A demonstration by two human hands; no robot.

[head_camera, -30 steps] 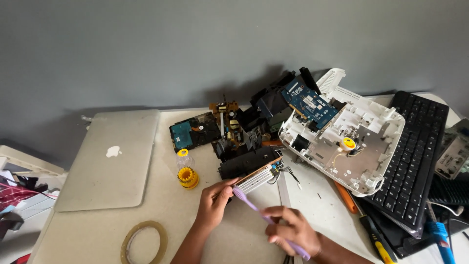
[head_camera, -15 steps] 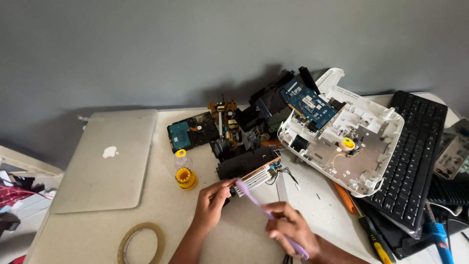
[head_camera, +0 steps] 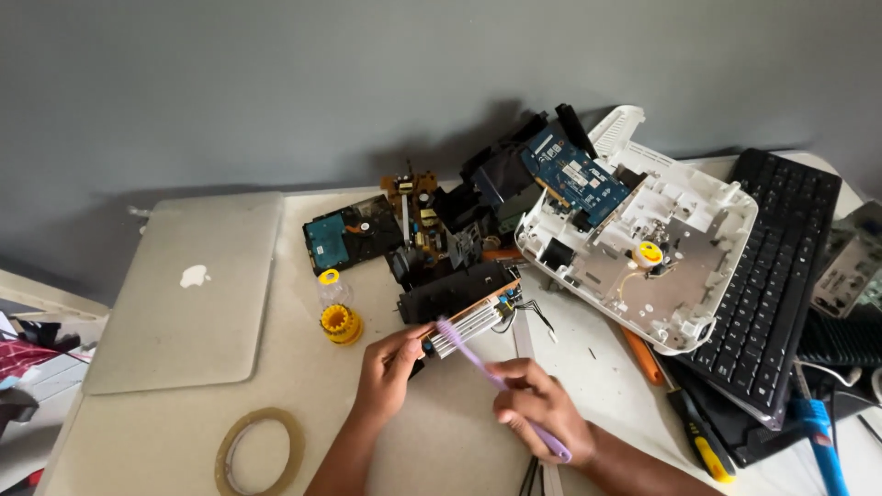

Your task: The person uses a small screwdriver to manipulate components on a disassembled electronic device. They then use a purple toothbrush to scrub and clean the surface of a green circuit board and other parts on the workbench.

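Head view, looking down on a cluttered tabletop [head_camera: 441, 441]. Left hand [head_camera: 386, 367]: fingers closed on the near end of a small circuit board with a finned metal heat sink [head_camera: 469, 321], tilting it up off the tabletop, probably so the fins face the brush. Right hand [head_camera: 537, 409]: fingers wrapped shut around the handle of a purple toothbrush [head_camera: 496, 381], bristle end laid against the heat sink at its left end.

Just behind the board, a heap of black parts and a blue card [head_camera: 574, 179] leaning on an opened white casing [head_camera: 643, 248]. Black keyboard [head_camera: 776, 266] to the right. Closed silver laptop [head_camera: 188, 285] to the left, yellow bit holder [head_camera: 340, 321] beside it, tape roll [head_camera: 259, 448] near the front edge. Orange-handled tool [head_camera: 643, 356] lies under the casing's near corner.
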